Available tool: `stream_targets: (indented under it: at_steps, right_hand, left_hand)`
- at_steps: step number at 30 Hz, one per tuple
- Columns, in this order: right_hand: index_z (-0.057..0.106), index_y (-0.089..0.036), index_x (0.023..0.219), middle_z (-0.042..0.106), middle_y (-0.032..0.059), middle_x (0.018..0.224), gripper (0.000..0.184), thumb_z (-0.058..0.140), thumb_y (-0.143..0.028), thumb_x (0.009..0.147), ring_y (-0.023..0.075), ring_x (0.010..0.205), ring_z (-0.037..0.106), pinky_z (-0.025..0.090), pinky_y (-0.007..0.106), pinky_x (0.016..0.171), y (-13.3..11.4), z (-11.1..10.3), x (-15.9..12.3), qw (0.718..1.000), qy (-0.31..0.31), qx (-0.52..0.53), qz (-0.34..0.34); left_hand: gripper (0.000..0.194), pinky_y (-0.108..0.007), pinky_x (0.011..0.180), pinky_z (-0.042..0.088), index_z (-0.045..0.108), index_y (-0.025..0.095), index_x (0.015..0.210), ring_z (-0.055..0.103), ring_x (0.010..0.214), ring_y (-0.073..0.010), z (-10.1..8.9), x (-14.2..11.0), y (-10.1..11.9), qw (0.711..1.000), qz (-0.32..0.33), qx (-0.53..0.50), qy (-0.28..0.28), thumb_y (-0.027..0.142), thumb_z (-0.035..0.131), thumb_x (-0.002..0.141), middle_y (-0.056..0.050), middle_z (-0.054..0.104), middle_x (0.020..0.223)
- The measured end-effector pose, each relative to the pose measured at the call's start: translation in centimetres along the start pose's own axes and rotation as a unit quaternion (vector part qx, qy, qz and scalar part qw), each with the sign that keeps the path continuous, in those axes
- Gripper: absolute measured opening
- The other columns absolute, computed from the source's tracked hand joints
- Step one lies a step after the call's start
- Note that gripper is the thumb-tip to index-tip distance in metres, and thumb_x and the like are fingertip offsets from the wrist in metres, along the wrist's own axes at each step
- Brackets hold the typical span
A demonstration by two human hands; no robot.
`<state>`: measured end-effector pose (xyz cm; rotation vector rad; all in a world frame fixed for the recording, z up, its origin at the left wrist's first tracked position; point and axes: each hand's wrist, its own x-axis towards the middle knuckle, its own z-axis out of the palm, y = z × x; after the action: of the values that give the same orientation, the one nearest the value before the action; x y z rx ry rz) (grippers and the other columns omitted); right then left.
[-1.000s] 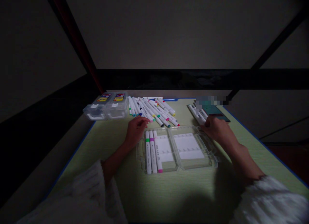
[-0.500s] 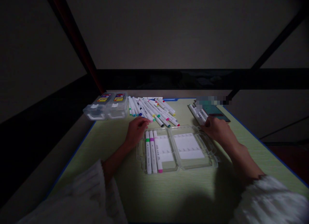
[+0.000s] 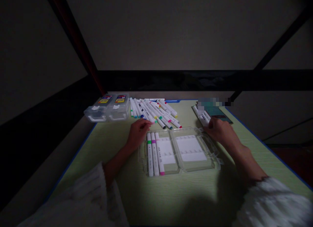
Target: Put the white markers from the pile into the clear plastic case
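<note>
An open clear plastic case (image 3: 181, 166) lies in front of me, with three white markers (image 3: 153, 155) side by side in its left half, banded green, purple and pink. At its upper left corner my left hand (image 3: 138, 131) is closed in a pinch on the pink-tinged near end of a marker (image 3: 150, 118) in the loose pile. Beyond the case's upper right corner, my right hand (image 3: 221, 131) is closed at the near ends of a few white markers (image 3: 201, 116) lying together. Its fingertips are partly hidden behind the hand.
Several loose white markers (image 3: 161, 111) with coloured ends are heaped at the back of the pale green table (image 3: 156, 201). Two closed clear cases (image 3: 107, 106) stand at the back left. A flat teal-screened device (image 3: 215, 111) lies at the back right, partly pixelated.
The markers by my right hand have shifted very slightly to the right. My left hand and the case look almost the same.
</note>
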<state>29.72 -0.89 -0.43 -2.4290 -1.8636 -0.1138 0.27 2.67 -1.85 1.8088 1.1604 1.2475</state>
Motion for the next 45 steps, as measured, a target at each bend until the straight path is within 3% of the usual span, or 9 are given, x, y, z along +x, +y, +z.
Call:
stream_targets:
  at_steps: [20, 29, 45]
  right_hand:
    - [0.059, -0.015, 0.078, 0.064, 0.0117, 0.069, 0.022, 0.046, -0.032, 0.074, 0.0220, 0.065, 0.060, 0.031, 0.026, 0.051, -0.1, -0.4, -0.1, 1.000, -0.001, 0.008, -0.015]
    - [0.058, -0.014, 0.079, 0.064, 0.0120, 0.070, 0.020, 0.047, -0.029, 0.076, 0.0215, 0.066, 0.061, 0.029, 0.025, 0.050, -0.4, -0.8, -0.1, 1.000, 0.000, 0.018, -0.011]
    - [0.055, -0.016, 0.082, 0.065, 0.0114, 0.073, 0.017, 0.043, -0.027, 0.079, 0.0211, 0.069, 0.061, 0.029, 0.025, 0.051, -1.2, -1.3, -0.4, 1.000, 0.009, 0.026, -0.015]
  left_hand:
    - [0.013, -0.020, 0.057, 0.041, 0.063, 0.014, 0.070, 0.054, 0.064, -0.0103, -0.1, -0.1, -0.1, 0.998, 0.005, 0.053, -0.023, 0.015, 0.050, 0.070, -0.002, 0.061, 0.072]
    - [0.011, -0.019, 0.054, 0.041, 0.062, 0.014, 0.073, 0.053, 0.060, -0.0097, -0.7, -0.1, -0.4, 0.997, 0.009, 0.062, -0.043, 0.017, 0.053, 0.069, 0.000, 0.059, 0.066]
    - [0.010, -0.022, 0.060, 0.048, 0.063, 0.014, 0.072, 0.059, 0.066, -0.0130, -1.7, -1.0, 0.5, 0.997, -0.007, 0.065, -0.035, 0.019, 0.055, 0.067, -0.003, 0.064, 0.071]
